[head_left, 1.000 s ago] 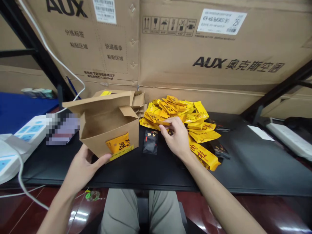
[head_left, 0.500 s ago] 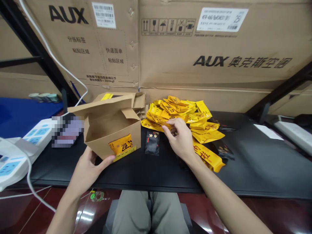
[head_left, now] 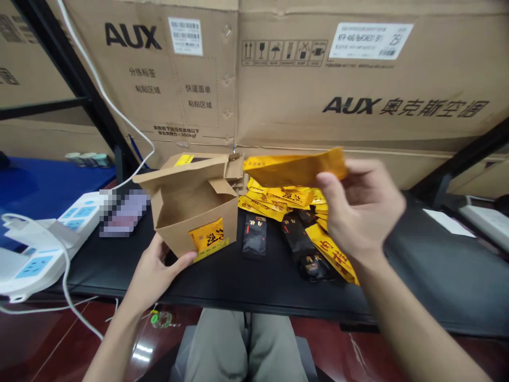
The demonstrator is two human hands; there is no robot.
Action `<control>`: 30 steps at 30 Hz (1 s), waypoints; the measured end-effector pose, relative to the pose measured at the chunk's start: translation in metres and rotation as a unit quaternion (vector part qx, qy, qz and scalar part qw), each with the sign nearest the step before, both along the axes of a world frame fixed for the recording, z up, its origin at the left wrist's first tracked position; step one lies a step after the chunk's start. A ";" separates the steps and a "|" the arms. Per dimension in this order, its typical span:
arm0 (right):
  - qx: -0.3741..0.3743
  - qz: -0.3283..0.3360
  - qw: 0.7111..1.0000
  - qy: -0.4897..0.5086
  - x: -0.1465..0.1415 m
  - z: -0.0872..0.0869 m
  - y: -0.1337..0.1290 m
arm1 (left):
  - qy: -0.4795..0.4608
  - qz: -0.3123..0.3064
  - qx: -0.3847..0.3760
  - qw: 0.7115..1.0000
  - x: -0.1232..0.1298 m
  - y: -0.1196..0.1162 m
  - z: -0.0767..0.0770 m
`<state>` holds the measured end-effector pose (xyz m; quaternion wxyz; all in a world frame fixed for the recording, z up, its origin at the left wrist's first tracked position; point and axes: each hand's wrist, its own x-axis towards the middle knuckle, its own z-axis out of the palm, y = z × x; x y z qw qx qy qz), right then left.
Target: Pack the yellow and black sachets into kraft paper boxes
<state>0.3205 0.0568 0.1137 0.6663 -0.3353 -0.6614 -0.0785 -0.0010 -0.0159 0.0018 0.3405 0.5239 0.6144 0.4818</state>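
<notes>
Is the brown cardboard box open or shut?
Open. The brown cardboard box has its top flaps spread apart, so you can see down inside it.

Left hand (head_left: 153, 270) low, centre-left of frame, palm turned inward, fingers curled up, thumb (head_left: 186, 257) stretched out to the right. Left forearm (head_left: 109, 350) comes up from the bottom edge. Right hand (head_left: 360, 207) raised right of centre, well apart from the left, slightly blurred, fingers (head_left: 330, 180) pointing left and pinched toward the thumb. Right forearm (head_left: 413, 318) runs in from the lower right corner, wrist bent.
</notes>
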 end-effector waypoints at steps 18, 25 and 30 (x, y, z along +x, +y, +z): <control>-0.151 0.174 0.885 -0.404 -0.127 0.112 -0.037 | 0.035 -0.022 0.042 0.998 0.002 0.001 0.004; -0.185 0.141 0.847 -0.479 -0.143 0.102 -0.030 | 0.023 -0.030 0.056 0.998 0.001 0.003 0.001; -0.198 0.183 0.832 -0.485 -0.149 0.091 -0.018 | 0.027 -0.028 0.047 0.998 0.001 0.002 0.002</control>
